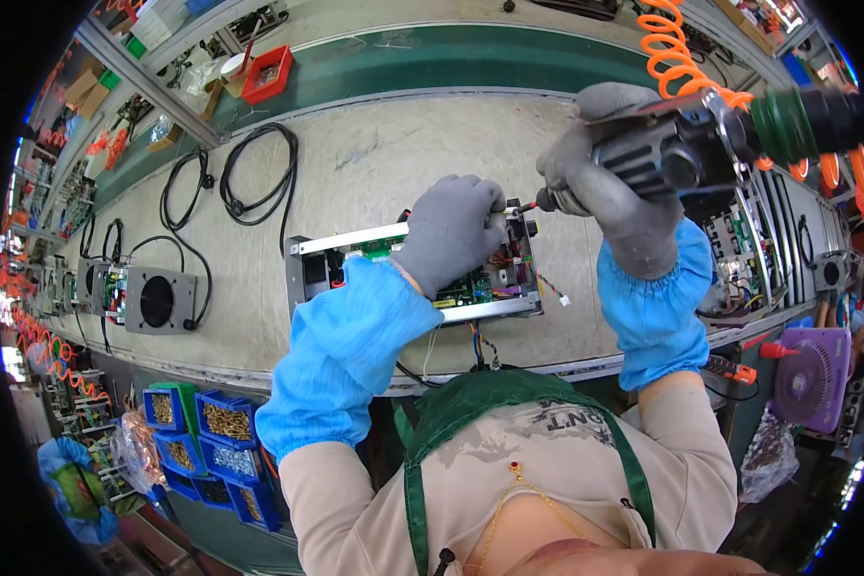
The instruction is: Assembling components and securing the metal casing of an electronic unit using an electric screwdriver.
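Observation:
An electronics unit (490, 310) with an open metal frame lies on the bench before me, its green circuit boards and wires exposed. My left hand (451, 235), in a grey glove, rests across it. The fingers are curled together by the far right corner, and what they pinch, if anything, is hidden. In my right hand (610, 182), also gloved, is a power screwdriver (677, 154) with a dark body. It lies nearly level, and its tip points left to the unit's right end, close to my left fingertips. A loose twisted wire lead (552, 288) sticks out at the right.
Coiled black cables (259, 178) lie on the bench (384, 144) to the left, near a grey fan unit (160, 300). Blue bins (228, 420) of small hardware stand at lower left. An orange coiled hose (667, 48) hangs at upper right. A purple fan (811, 379) sits at right.

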`<action>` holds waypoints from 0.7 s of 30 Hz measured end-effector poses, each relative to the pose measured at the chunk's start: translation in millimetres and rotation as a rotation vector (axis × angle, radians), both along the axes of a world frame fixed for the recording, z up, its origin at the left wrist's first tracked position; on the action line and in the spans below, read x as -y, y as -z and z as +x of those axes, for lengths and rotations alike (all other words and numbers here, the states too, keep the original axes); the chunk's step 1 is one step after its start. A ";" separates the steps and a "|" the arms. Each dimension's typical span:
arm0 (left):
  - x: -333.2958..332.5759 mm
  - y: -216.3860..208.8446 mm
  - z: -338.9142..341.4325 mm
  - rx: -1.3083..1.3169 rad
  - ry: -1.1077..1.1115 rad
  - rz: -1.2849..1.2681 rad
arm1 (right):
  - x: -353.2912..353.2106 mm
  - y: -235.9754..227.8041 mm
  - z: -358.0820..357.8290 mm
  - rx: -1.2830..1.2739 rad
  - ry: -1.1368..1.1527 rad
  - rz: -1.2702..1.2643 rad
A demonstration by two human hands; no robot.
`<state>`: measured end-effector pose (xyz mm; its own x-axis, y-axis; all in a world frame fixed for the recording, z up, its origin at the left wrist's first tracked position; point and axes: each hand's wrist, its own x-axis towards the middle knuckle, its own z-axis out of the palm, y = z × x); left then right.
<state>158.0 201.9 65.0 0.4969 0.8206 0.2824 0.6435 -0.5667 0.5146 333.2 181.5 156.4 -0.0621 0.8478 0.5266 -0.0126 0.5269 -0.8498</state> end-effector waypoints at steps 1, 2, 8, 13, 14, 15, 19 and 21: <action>-1.6 1.0 1.2 0.001 -0.003 0.000 | -1.5 -1.2 -3.1 0.007 0.037 -0.022; -2.5 2.4 3.2 0.029 0.020 0.111 | -1.7 -2.7 -7.2 0.014 0.074 -0.044; -21.8 5.8 2.2 -0.075 0.230 -0.198 | -3.9 -8.3 -17.3 -0.038 -0.114 -0.081; -21.4 11.2 3.1 -0.035 0.273 -0.135 | 1.0 -15.6 -19.8 0.031 -0.024 -0.207; -22.1 9.3 4.2 -0.058 0.273 -0.150 | 0.1 -15.0 -20.8 0.033 -0.026 -0.205; -22.7 8.1 4.8 -0.081 0.272 -0.165 | -1.0 -13.3 -21.9 0.014 0.035 -0.175; -23.6 12.3 4.3 -0.049 0.262 -0.165 | -1.4 -10.3 -21.6 0.011 0.099 -0.249; -23.3 11.5 5.1 -0.093 0.258 -0.152 | 0.1 -12.8 -21.6 -0.012 0.074 -0.197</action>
<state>163.1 225.3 53.4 0.7122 0.6933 0.1099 0.5364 -0.6386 0.5518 311.6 181.4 169.2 0.0092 0.9363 0.3510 0.0090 0.3509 -0.9364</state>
